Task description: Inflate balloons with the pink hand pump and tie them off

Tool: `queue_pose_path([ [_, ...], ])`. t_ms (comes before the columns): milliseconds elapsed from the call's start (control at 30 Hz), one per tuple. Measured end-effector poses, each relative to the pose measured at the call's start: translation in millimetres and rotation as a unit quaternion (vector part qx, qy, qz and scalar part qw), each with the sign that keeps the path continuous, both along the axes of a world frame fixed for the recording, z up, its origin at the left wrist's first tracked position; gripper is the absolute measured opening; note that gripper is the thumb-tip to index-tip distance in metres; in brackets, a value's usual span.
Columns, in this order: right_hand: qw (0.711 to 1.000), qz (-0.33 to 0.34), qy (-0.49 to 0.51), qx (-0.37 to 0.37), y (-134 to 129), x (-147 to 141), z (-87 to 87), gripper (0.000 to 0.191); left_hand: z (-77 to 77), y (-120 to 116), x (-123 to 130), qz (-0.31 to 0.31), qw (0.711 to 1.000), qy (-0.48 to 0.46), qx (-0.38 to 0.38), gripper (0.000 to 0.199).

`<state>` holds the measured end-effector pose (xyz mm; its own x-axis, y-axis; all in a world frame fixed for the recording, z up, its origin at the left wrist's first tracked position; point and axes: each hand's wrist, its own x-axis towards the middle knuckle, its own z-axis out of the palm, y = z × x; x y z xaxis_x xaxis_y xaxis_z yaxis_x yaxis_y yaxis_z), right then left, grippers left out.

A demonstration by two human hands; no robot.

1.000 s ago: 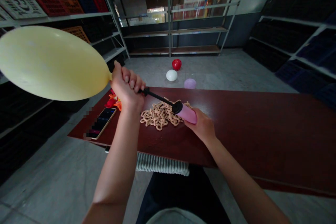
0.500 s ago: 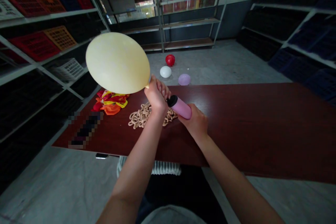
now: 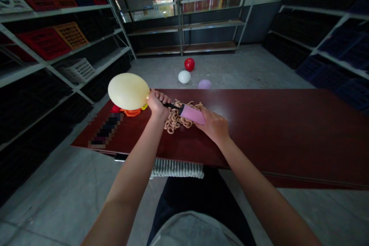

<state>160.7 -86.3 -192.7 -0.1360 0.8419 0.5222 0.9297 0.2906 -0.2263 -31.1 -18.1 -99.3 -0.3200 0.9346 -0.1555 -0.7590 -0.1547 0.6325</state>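
A pale yellow inflated balloon (image 3: 128, 91) points out to the left, its neck at my left hand (image 3: 158, 102). The fingers of that hand are closed around the neck and the black end of a balloon pump. Pink and tube-shaped, the balloon pump (image 3: 192, 115) is gripped at its other end by my right hand (image 3: 215, 125). Its black rod shows between the two hands. Beneath the pump lies a heap of beige rope-like loops (image 3: 174, 121). Red, orange and yellow deflated pieces (image 3: 131, 112) are partly hidden behind the yellow balloon.
Beyond the dark red table (image 3: 273, 130), a red balloon (image 3: 189, 64), a white balloon (image 3: 184, 77) and a purple balloon (image 3: 204, 84) rest on the floor. A blurred dark object (image 3: 106, 130) lies on the table's left. Shelves with crates (image 3: 70, 34) line the sides.
Both hands have lowered, my left hand moving left and away from the pink tube, so the black rod is now drawn out. The yellow balloon is lower and appears smaller in view.
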Motion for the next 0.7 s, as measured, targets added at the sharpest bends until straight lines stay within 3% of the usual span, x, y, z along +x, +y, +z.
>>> queue_pose_path([
  [233, 0.995, 0.026, -0.082, 0.042, -3, -1, -0.5, 0.048, 6.6, -12, -54, 0.047, 0.998, -0.025, 0.015, 0.039],
  [433, 0.982, 0.042, -0.167, 0.076, 0, 16, 19.1, 0.043, 34.8, -25, -88, 0.068, 0.997, -0.022, 0.023, 0.040],
  [567, 0.977, 0.028, -0.177, 0.113, 21, 23, 35.5, 0.043, 67.7, -32, -83, 0.085, 0.993, -0.019, 0.074, 0.040],
  [700, 0.985, -0.009, -0.094, 0.145, 45, 18, 26.5, 0.041, 92.8, -35, -56, 0.118, 0.986, 0.022, 0.119, 0.047],
])
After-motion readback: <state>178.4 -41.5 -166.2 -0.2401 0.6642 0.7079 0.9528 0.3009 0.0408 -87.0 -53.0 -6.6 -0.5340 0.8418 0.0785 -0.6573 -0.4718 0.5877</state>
